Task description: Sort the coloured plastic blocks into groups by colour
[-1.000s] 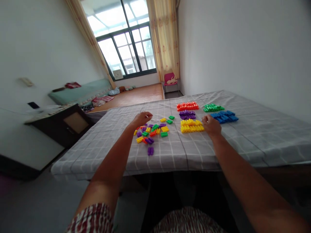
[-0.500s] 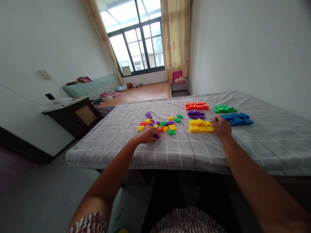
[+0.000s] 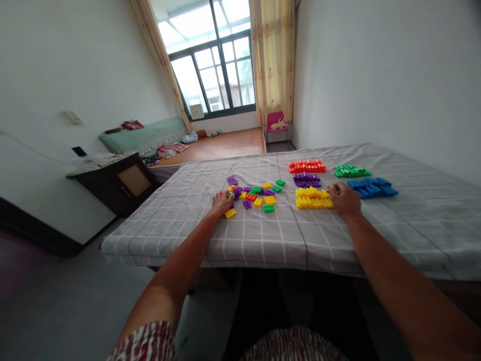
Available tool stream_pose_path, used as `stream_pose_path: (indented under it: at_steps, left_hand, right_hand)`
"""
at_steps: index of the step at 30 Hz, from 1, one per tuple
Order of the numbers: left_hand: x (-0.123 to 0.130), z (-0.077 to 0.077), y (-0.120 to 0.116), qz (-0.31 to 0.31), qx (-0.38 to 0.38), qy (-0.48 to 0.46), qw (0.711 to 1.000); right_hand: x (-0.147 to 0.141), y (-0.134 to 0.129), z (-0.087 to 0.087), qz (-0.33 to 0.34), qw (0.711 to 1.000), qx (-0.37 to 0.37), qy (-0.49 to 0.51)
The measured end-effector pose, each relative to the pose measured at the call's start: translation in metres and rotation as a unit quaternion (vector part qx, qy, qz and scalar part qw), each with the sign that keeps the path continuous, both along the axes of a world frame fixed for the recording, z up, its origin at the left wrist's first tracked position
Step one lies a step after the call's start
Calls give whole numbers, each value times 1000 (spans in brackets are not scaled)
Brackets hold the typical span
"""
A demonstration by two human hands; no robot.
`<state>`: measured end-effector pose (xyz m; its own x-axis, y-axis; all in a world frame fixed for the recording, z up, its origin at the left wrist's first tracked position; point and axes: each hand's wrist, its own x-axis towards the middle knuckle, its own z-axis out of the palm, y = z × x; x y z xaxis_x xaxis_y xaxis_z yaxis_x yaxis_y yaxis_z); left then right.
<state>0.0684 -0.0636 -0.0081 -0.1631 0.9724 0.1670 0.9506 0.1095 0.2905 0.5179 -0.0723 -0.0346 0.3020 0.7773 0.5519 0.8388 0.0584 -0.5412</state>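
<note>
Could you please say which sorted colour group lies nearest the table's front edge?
The yellow group, just left of the right hand: the purple group and red group lie behind it, the blue group and green group right and farther back.

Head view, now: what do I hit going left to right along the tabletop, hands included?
Left hand → loose mixed-color pieces → yellow group → right hand → blue group.

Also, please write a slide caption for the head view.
Left hand at a mixed pile of colored pieces, right hand beside the yellow group.
</note>
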Motion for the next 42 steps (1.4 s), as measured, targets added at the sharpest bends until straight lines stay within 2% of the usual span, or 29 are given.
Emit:
stream_pose_path:
  at_steps: [2,4,6,7,9,11,16,19,25,27,30,33,36,39,42]
  left_hand:
    - [22,-2,6,-23,18,-3,1000]
    - [46,5,15,-61,72,-5,996]
    - [70,16,24,-127,128,-1,984]
    - [81,21,29,-180,134,3,974]
    - [101,30,38,-289,107,12,951]
    - [117,36,43,-364,57,18,930]
    - [132,39,40,-458,-66,-28,886]
    - [132,39,34,-461,-73,-48,883]
    - [131,42,34,-402,-103,-41,909]
    - [131,45,36,-383,-115,-62,915]
    - [140,51,34,-341,-84,-131,927]
    - [167,54,26,-316,-64,-242,915]
    - [207,50,15,-331,-32,-328,884]
    - [244,43,7,-348,13,-352,869]
    - [262,37,6,-353,24,-351,867]
  right_hand:
    - [-1,0,0,0,1000,-4,-11]
    - [-1,-1,1,0,1000,-3,-17]
    - [0,-3,1,0,1000,4,-12]
    - [1,-4,1,0,1000,8,-8]
    - [1,-5,1,0,1000,11,-4]
    - [0,-7,2,-4,1000,13,-5]
    - [-3,-8,7,2,1000,13,8]
    - [-6,-8,10,3,1000,11,9]
    - [-7,-8,14,17,998,7,53]
    - [-6,-9,15,25,996,18,86]
    - [-6,-10,18,37,987,59,146]
    - [-11,-14,23,88,974,84,190]
    - [-18,-18,26,196,955,46,216]
    - [-22,-18,25,269,931,23,247]
    - [-19,-14,20,278,924,30,262]
